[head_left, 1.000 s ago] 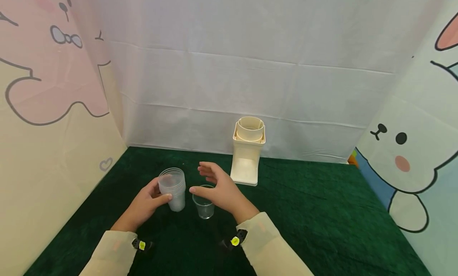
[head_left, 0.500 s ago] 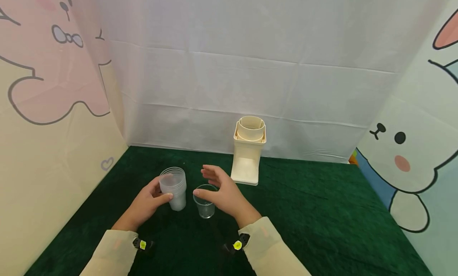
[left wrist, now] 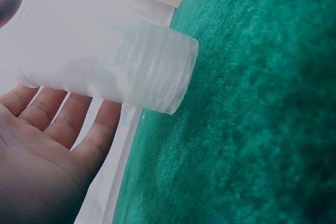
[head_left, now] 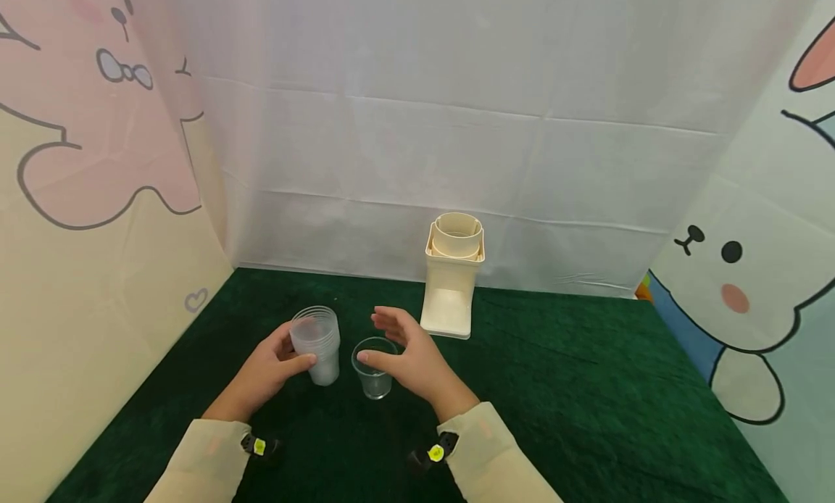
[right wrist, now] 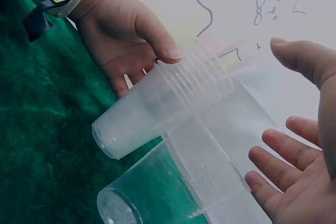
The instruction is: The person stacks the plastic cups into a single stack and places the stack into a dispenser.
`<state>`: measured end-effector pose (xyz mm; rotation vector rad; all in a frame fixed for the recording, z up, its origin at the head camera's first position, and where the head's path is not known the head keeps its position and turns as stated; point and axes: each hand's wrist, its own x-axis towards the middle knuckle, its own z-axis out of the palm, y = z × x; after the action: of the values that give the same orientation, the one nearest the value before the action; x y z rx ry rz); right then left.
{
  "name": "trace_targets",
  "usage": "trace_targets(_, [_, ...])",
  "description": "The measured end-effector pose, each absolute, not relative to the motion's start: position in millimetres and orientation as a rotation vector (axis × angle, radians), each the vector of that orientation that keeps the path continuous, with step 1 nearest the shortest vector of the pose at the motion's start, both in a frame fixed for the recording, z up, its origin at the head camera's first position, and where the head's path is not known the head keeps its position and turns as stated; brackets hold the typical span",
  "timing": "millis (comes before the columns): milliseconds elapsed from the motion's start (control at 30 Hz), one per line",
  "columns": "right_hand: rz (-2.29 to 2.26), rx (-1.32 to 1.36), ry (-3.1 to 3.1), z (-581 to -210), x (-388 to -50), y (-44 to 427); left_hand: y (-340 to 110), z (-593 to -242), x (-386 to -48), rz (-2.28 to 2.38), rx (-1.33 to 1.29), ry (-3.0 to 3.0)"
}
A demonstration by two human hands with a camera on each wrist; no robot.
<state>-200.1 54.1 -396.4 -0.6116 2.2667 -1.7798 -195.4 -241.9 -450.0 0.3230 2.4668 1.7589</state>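
A stack of nested clear plastic cups (head_left: pixel 316 343) is gripped by the left hand (head_left: pixel 264 372), thumb on the near side; the left wrist view shows the fingers (left wrist: pixel 68 121) along the stack (left wrist: pixel 142 61). To its right a single clear cup (head_left: pixel 375 383) stands upright on the green cloth. The right hand (head_left: pixel 417 358) is beside that cup, its thumb overlapping the rim in the head view. In the right wrist view the single cup (right wrist: pixel 152 187) lies apart from the spread fingers of the right hand (right wrist: pixel 299 166), which hold nothing.
A cream-coloured dispenser-like stand (head_left: pixel 450 293) with a round ring on top is at the back of the green cloth (head_left: pixel 587 387), near the white curtain (head_left: pixel 391 148). Cartoon-printed curtains hang at the left and right.
The right hand has moved slightly to the right and nearer the person, uncovering more of the single cup's rim. The left hand and the stack have hardly moved.
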Motion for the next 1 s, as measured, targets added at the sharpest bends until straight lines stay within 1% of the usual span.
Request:
trace_targets(233, [-1.795, -0.611, 2.253, -401.3, -201.7, 56.8, -243.1, -451.1, -195.7, 1.77, 0.332, 2.447])
trace_targets(667, [-1.822, -0.51, 2.223, -419.0, -197.2, 62.7, -239.1, -451.6, -197.5, 1.789, 0.314, 2.424])
trace_targets(1000, [-1.827, -0.506, 2.205, -435.0, -197.1, 59.9, -240.1, -447.9, -194.4, 1.761, 0.286, 2.455])
